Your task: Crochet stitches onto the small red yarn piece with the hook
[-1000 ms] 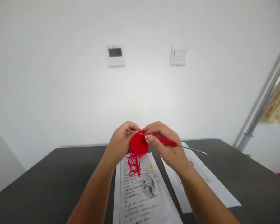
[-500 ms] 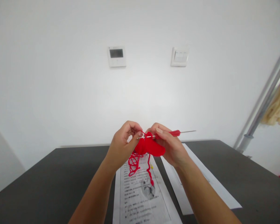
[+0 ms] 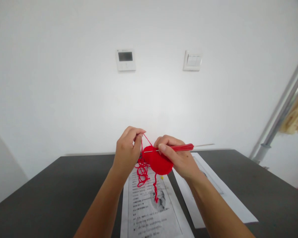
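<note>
My left hand (image 3: 127, 147) pinches a strand of red yarn (image 3: 148, 140), which runs taut down to a round red crocheted piece (image 3: 161, 164). In my right hand (image 3: 180, 155) is a crochet hook (image 3: 186, 147) with a red handle; its thin metal shaft lies across the top of the piece and points left. A second thin metal end sticks out to the right. The same hand is against the piece's right edge. Loose loops of red yarn (image 3: 142, 173) hang below my left hand, and a twisted yarn tail (image 3: 155, 189) dangles over the printed sheet.
A printed sheet (image 3: 149, 218) and a second paper (image 3: 228, 201) lie on the dark table (image 3: 49, 191). The white wall carries a thermostat (image 3: 125, 60) and a switch (image 3: 192, 60). At the right are a metal pole (image 3: 283, 109) and a beige cloth (image 3: 296, 115).
My left hand has moved left and away from the hook, drawing the yarn taut. The red piece has turned and shows a rounder face, slightly lower. The hook's handle now lies over my right hand.
</note>
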The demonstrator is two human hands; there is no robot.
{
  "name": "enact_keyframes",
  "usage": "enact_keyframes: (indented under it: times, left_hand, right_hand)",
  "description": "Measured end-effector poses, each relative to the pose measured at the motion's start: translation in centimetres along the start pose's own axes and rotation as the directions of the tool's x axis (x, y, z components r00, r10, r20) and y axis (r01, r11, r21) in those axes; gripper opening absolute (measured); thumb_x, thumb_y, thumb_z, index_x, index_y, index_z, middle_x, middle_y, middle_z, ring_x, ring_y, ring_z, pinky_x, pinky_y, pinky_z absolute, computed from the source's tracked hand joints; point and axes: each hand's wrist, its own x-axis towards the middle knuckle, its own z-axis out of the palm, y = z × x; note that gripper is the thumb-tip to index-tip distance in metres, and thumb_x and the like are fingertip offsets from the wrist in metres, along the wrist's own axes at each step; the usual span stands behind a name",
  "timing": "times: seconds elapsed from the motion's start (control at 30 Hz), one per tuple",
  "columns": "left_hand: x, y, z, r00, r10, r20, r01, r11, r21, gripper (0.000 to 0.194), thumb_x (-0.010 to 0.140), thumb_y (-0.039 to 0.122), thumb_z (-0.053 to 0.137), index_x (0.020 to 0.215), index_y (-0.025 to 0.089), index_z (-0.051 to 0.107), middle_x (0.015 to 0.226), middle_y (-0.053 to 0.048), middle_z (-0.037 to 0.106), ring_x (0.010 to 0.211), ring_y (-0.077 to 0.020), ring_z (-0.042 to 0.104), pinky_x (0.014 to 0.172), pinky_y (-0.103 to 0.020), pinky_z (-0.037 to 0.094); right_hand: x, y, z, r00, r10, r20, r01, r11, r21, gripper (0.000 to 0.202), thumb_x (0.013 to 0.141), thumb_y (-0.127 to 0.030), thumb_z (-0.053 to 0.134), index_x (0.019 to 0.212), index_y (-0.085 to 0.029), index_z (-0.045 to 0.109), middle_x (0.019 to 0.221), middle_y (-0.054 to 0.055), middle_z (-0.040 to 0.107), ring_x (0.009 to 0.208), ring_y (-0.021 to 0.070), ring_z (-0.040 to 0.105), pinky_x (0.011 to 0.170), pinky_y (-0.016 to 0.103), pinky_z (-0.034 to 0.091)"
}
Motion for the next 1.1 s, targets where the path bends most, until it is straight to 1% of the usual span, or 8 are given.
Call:
enact_keyframes:
  times: [0.17,0.27,0.4,0.57,0.77,0.9,1.0,1.1]
  left_hand:
    - [0.1,-0.7,0.2,0.994,-0.103,-0.024,0.102,0.995,-0.014,0.022,0.091,0.016,0.048,0.087,0.019,0.069,0.089,-0.005,0.07,0.081,-0.0186,0.064,0.078,-0.032,0.051]
    - [0.4,-0.8,0.0,0.95,-0.266,0.161,0.292,0.942,-0.168,0.016,0.086,0.021,0.054,0.085,0.019,0.071,0.085,-0.004,0.07,0.08,-0.0193,0.063,0.077,-0.033,0.049]
    - [0.6,-0.3,-0.3,0.793,-0.416,0.444,0.601,0.653,-0.461,0.012,0.072,0.017,0.062,0.082,0.018,0.068,0.082,-0.002,0.068,0.081,-0.0179,0.063,0.079,-0.031,0.049]
    - [0.6,1.7,-0.3,0.734,-0.354,0.579,0.664,0.198,-0.721,0.013,0.076,0.029,0.063,0.083,0.018,0.063,0.086,-0.004,0.062,0.077,-0.0157,0.058,0.069,-0.027,0.05]
    - [1.0,2.3,-1.0,0.647,-0.383,0.659,0.67,-0.127,-0.732,0.023,0.091,0.04,0.05,0.088,0.018,0.058,0.088,-0.006,0.053,0.066,-0.0125,0.048,0.046,-0.02,0.04]
    - [1.0,2.5,-2.2,0.757,-0.445,0.479,0.534,-0.001,-0.845,0.021,0.097,0.035,0.042,0.091,0.02,0.056,0.089,-0.007,0.054,0.062,-0.0114,0.044,0.042,-0.018,0.038]
    - [0.5,2.9,-2.7,0.909,-0.358,0.214,0.331,0.31,-0.891,0.023,0.098,0.043,0.044,0.102,0.025,0.058,0.097,-0.006,0.06,0.076,-0.0145,0.059,0.07,-0.027,0.056]
    - [-0.4,2.6,-2.2,0.998,-0.068,0.0,0.048,0.707,-0.705,0.03,0.094,0.041,0.058,0.12,0.026,0.055,0.118,-0.008,0.065,0.116,-0.0245,0.063,0.108,-0.044,0.047]
  right_hand:
    - [0.1,0.2,0.3,0.999,0.042,0.016,-0.041,0.997,-0.061,0.03,0.09,-0.04,0.066,0.067,-0.021,0.059,0.068,-0.001,0.062,0.062,0.0123,0.052,0.058,0.026,0.04]
    - [0.0,0.0,0.4,0.998,0.053,0.015,-0.052,0.997,-0.063,0.034,0.09,-0.04,0.065,0.065,-0.02,0.055,0.067,-0.002,0.059,0.061,0.0111,0.049,0.057,0.025,0.039]
    - [-0.1,-0.5,0.5,0.999,0.046,0.021,-0.046,0.998,-0.034,0.04,0.09,-0.045,0.065,0.062,-0.02,0.051,0.063,-0.003,0.053,0.057,0.0102,0.044,0.054,0.025,0.035]
    - [0.0,-0.7,0.2,0.999,0.033,0.022,-0.032,0.999,-0.038,0.043,0.087,-0.051,0.068,0.061,-0.021,0.053,0.063,-0.002,0.055,0.059,0.0122,0.047,0.054,0.026,0.038]
    - [0.0,-0.5,-0.4,1.0,0.004,-0.008,-0.005,0.999,-0.05,0.042,0.088,-0.048,0.068,0.06,-0.021,0.052,0.063,-0.002,0.054,0.059,0.0122,0.046,0.054,0.026,0.037]
    - [-0.1,-0.4,-0.5,0.998,0.034,0.048,-0.031,0.998,-0.055,0.039,0.09,-0.042,0.066,0.06,-0.021,0.052,0.062,-0.002,0.056,0.057,0.0109,0.046,0.052,0.025,0.037]
    - [-0.1,-0.3,-0.3,0.994,0.063,0.092,-0.057,0.996,-0.067,0.037,0.09,-0.038,0.065,0.059,-0.021,0.053,0.061,-0.003,0.056,0.056,0.0108,0.047,0.052,0.025,0.037]
    - [-0.2,-0.5,0.0,0.998,0.022,0.062,-0.015,0.993,-0.113,0.035,0.09,-0.035,0.064,0.06,-0.021,0.053,0.063,-0.002,0.057,0.058,0.011,0.049,0.054,0.026,0.037]
